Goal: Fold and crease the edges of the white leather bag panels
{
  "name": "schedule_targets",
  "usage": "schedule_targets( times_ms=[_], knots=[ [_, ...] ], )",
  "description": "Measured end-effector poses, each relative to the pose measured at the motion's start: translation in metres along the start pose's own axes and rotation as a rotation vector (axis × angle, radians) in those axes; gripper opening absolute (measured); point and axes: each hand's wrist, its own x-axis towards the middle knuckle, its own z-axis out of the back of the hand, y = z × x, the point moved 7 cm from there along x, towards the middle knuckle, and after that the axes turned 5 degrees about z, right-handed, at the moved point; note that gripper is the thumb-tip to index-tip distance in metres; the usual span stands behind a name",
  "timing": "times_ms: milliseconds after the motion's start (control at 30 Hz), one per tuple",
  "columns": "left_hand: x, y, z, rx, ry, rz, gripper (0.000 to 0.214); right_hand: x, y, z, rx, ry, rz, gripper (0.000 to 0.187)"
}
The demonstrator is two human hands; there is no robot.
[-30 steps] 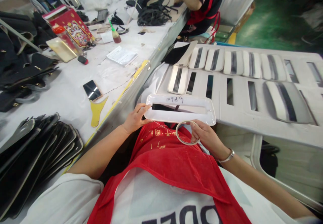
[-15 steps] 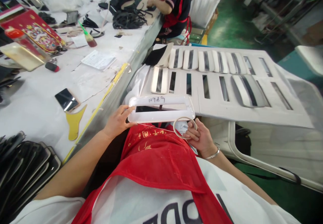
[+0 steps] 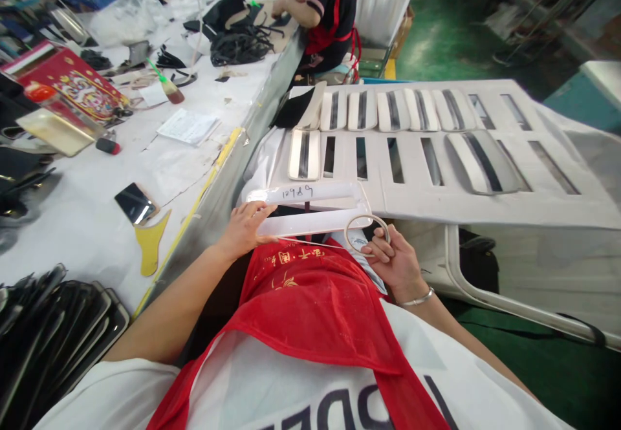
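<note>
My left hand (image 3: 245, 226) grips the left end of a clear plastic template (image 3: 310, 223) with a long slot and the number 10989 written on it, held over my lap and a red apron (image 3: 310, 301). My right hand (image 3: 395, 263) is closed on a thin roll of tape (image 3: 367, 236) at the template's right end. A fine strand of tape (image 3: 310, 244) runs from the roll along the template's near edge toward my left hand.
A white slotted rack (image 3: 436, 204) ahead holds several pale curved pieces (image 3: 305, 153) with dark stripes. A white worktable (image 3: 97, 223) on the left carries a phone (image 3: 135, 202), a yellow shape (image 3: 150, 244), papers and stacked black pieces (image 3: 48, 333). Another person (image 3: 330, 10) works farther along.
The template has tilted so its near edge faces me. My right hand with the tape roll has shifted slightly right and down. The view has swung a little.
</note>
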Motion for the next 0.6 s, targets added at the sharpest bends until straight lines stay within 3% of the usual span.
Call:
schedule_targets(
  times_ms=[133, 333, 533, 600],
  knots=[
    [0.000, 0.002, 0.000, -0.002, 0.008, -0.005, 0.076, 0.001, -0.001, -0.001, 0.120, 0.016, -0.004, 0.020],
    [-0.005, 0.002, -0.002, -0.022, -0.033, -0.033, 0.077, 0.002, -0.002, 0.003, 0.123, -0.056, -0.004, 0.020],
    [-0.004, -0.003, -0.003, -0.005, -0.087, -0.089, 0.075, -0.001, 0.006, 0.015, -0.083, -0.140, 0.060, 0.019],
    [-0.005, -0.006, -0.003, -0.003, -0.087, -0.126, 0.077, -0.005, 0.011, 0.015, -0.227, -0.143, 0.110, 0.029]
  ],
)
